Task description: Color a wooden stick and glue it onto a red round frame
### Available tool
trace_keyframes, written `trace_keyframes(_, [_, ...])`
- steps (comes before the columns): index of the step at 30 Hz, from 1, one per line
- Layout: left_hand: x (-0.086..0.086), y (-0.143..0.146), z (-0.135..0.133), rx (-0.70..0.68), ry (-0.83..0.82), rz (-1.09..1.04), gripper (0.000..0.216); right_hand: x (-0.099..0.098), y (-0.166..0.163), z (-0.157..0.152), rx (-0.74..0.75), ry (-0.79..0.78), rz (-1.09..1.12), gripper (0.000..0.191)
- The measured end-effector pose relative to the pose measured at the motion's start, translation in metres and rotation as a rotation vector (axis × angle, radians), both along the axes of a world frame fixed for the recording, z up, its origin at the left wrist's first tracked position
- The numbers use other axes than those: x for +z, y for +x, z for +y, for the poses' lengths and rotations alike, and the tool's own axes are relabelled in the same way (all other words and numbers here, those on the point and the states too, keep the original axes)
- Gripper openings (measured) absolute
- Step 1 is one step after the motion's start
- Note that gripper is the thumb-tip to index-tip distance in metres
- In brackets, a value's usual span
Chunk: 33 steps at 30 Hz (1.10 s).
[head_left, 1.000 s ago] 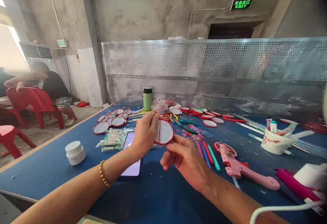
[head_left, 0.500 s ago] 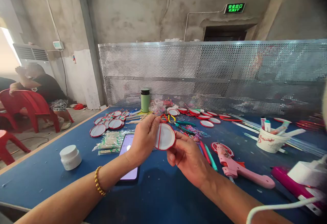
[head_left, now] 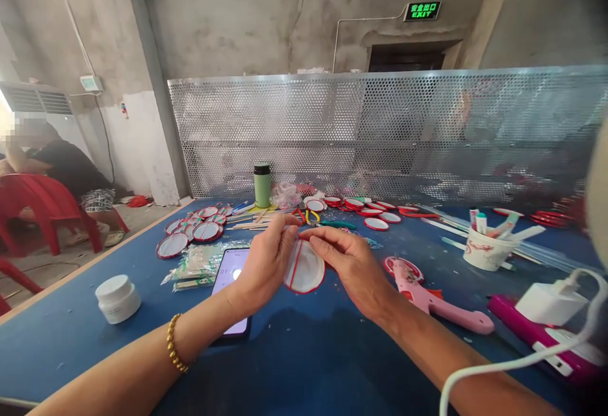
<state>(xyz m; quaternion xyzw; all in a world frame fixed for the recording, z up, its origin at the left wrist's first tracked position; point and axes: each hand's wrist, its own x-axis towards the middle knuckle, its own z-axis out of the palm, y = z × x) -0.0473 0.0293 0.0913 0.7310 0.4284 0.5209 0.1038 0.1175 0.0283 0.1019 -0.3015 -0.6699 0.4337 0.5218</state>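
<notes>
Over the table I hold a small round white disc [head_left: 308,270] with a red rim and a red strip across it. My left hand [head_left: 272,260] is closed on its left edge, with the thumb by the strip. At the top edge, the thumb and fingertips of my right hand [head_left: 350,263] pinch the rim close to my left fingers. Whether something thin is also between the right fingertips is hidden. A phone [head_left: 230,270] with a lit screen lies partly under my left wrist.
Similar discs [head_left: 173,245] are piled at left, more at the back. A pink glue gun [head_left: 437,305], a marker cup [head_left: 489,251] and a magenta power strip [head_left: 546,340] with a white cable stand right. A white jar [head_left: 118,299] is left, a green bottle [head_left: 261,187] behind.
My right hand has moved from the disc's lower right edge up to its top edge. The disc has tilted and sits slightly lower. The whole view has shifted a little.
</notes>
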Motion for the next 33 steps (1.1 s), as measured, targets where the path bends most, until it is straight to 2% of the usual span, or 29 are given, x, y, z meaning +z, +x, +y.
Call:
trace_keyframes(8, [0.002,0.000,-0.003,-0.009,0.032,0.014,0.020,-0.001,0.001,0.000,0.023,-0.021,0.002,0.015])
trace_keyframes(15, [0.001,0.001,-0.003,-0.093,0.022,-0.038,0.020,-0.001,0.005,0.001,0.091,-0.047,-0.031,0.018])
trace_keyframes(25, [0.004,0.002,-0.008,-0.110,0.014,-0.046,0.021,0.003,0.006,-0.003,0.050,0.032,-0.079,0.019])
trace_keyframes(33, [0.005,0.002,-0.008,-0.110,0.017,-0.044,0.021,0.003,0.006,-0.004,0.042,0.019,-0.038,0.019])
